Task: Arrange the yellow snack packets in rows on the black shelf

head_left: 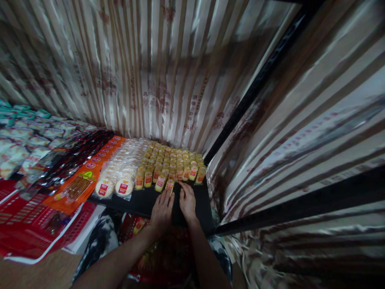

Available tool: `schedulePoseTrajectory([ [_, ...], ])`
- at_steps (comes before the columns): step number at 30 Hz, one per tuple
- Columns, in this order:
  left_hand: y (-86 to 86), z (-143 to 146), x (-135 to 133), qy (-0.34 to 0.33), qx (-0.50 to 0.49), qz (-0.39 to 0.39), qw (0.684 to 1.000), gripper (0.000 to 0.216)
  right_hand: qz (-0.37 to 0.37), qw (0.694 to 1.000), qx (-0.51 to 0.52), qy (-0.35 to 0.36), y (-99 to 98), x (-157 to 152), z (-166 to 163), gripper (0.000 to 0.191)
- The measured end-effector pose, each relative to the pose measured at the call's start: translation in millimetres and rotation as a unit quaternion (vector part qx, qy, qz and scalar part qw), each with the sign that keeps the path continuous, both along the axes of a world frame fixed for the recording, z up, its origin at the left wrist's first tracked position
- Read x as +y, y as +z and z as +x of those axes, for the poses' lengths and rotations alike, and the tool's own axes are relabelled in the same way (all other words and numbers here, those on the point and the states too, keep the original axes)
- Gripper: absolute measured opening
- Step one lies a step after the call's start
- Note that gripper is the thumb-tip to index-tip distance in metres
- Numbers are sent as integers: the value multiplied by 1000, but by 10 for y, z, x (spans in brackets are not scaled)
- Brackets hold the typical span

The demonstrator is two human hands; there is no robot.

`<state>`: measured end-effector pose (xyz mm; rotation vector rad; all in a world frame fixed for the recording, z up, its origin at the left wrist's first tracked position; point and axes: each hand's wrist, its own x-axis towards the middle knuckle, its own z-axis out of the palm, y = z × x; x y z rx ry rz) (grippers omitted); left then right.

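Both my hands rest on a black shelf (pixel 141 204) at its front edge. My left hand (pixel 162 208) lies flat, its fingertips touching a small yellow snack packet (pixel 169 185) with a red label. My right hand (pixel 187 200) sits just to the right, fingers curled down on the shelf beside the same packet; I cannot tell whether it grips anything. Beyond them stand several rows of the same yellow packets (pixel 171 162). To their left lie round white cakes in clear wrappers (pixel 120 176).
Orange flat packs (pixel 80 185) and dark red sausage packs (pixel 81 152) lie further left, with white and green bags (pixel 24 140) beyond. A red basket (pixel 27 224) sits at lower left. Striped shiny curtains (pixel 156 72) hang behind and to the right, with black frame bars (pixel 258 84).
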<state>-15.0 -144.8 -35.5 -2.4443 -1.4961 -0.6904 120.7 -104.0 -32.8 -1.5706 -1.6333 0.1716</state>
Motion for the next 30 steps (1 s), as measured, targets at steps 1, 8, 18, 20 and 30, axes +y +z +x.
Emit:
schedulePoseTrajectory([
  [1, -5, -1, 5, 0, -2, 3, 1000, 46, -5, 1000, 2, 9, -5, -21, -37, 41],
  [8, 17, 23, 104, -6, -32, 12, 999, 44, -16, 999, 30, 17, 5, 6, -120, 45],
  [18, 0, 100, 173, -6, -53, -5, 999, 43, -18, 998, 57, 33, -33, 46, -160, 42],
  [20, -1, 103, 160, 0, -59, -1, 998, 41, -21, 998, 53, 24, -46, 40, -159, 42],
  [30, -82, 138, 182, 2, -39, -23, 999, 40, -36, 997, 58, 37, -47, 42, -159, 46],
])
